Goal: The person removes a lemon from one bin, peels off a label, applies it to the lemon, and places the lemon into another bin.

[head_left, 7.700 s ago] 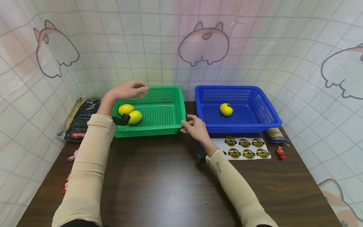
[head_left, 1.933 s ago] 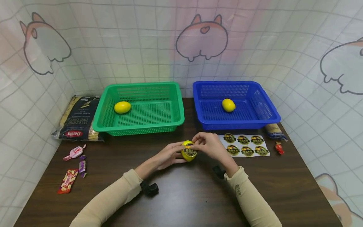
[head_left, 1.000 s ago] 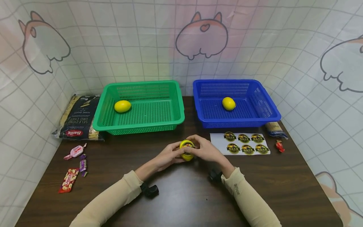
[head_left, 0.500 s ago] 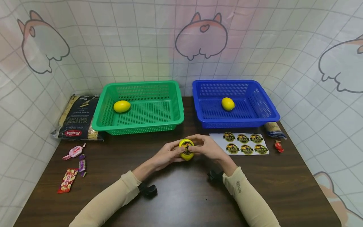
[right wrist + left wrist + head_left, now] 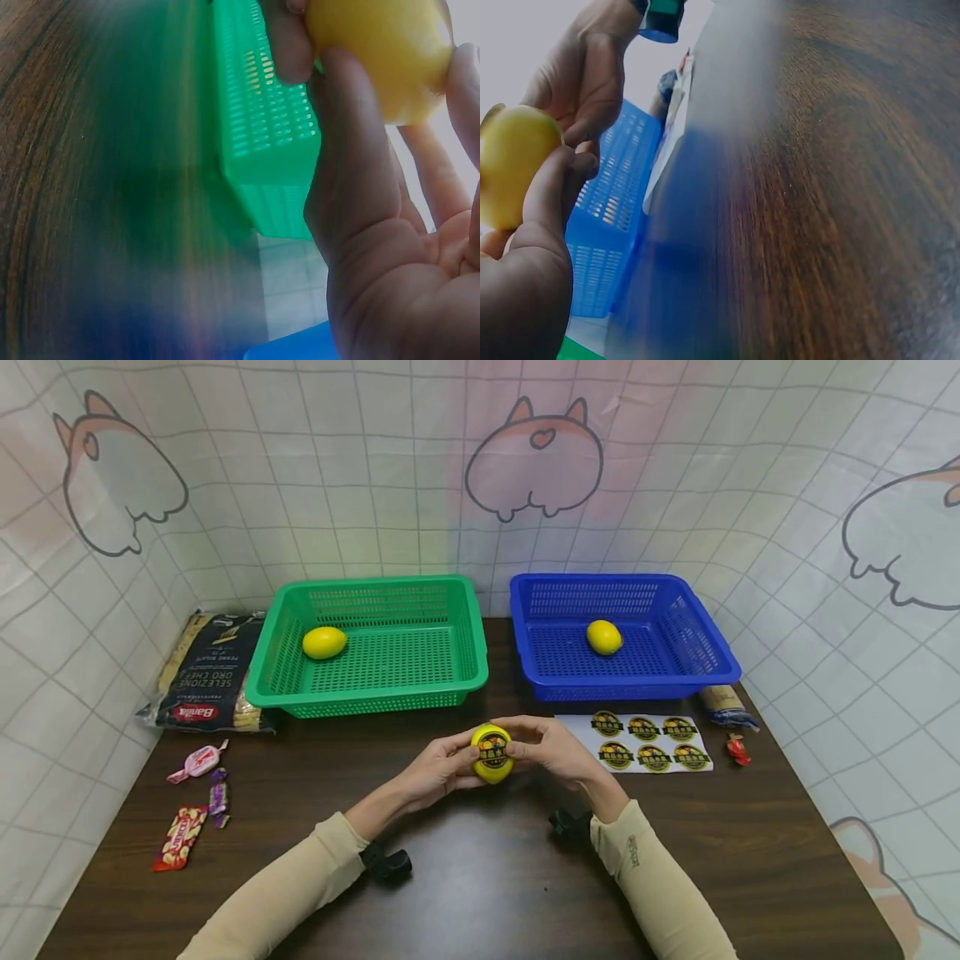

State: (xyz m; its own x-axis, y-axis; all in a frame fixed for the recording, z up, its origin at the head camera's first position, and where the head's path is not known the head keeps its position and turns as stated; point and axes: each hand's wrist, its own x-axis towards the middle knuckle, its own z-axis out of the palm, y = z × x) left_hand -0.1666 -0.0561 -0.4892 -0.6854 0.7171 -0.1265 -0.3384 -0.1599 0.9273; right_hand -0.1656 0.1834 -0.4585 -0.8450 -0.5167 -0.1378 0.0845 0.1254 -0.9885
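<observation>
held: lemon [image 5: 492,754] with round sticker on top, gripped by left hand [image 5: 437,770] and right hand [image 5: 553,753], in front of green basket [image 5: 450,687] | done: one lemon in blue basket [image 5: 705,672] | left: one lemon [image 5: 324,642] in green basket; six stickers on sheet [image 5: 579,727], right of held lemon

A staged tabletop booth: cartoon-print curtain [image 5: 540,468] (grid-patterned) walling in a dark wooden table [image 5: 480,877].

I hold one lemon [image 5: 492,753] between my left hand [image 5: 438,770] and right hand [image 5: 551,752], before two baskets. The sticker sheet [image 5: 645,742] lies right of my hands; the sweets [image 5: 197,797] lie far left.
</observation>
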